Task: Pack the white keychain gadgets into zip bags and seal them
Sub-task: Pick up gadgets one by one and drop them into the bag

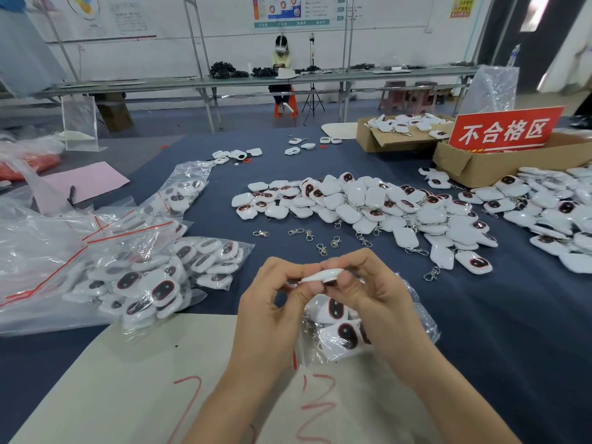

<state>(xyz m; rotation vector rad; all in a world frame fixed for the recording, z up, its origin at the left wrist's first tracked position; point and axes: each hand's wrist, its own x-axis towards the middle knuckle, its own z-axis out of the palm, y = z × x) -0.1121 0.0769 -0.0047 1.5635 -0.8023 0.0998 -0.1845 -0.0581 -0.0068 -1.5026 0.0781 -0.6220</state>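
My left hand point(272, 302) and my right hand point(374, 296) meet above the table's near edge, both pinching one white keychain gadget point(320, 276) seen edge-on. Under them hangs a clear zip bag point(339, 334) that holds several gadgets with dark oval faces; which hand holds the bag I cannot tell. A big heap of loose white gadgets point(368, 206) lies across the blue cloth beyond my hands. Filled zip bags point(153, 277) with red seal strips are piled at the left.
Loose metal clasps point(307, 235) lie between my hands and the heap. Cardboard boxes point(397, 136) and a red sign point(504, 129) stand at the far right. A white sheet point(128, 379) with red marks covers the near edge. Pink paper point(86, 181) lies at far left.
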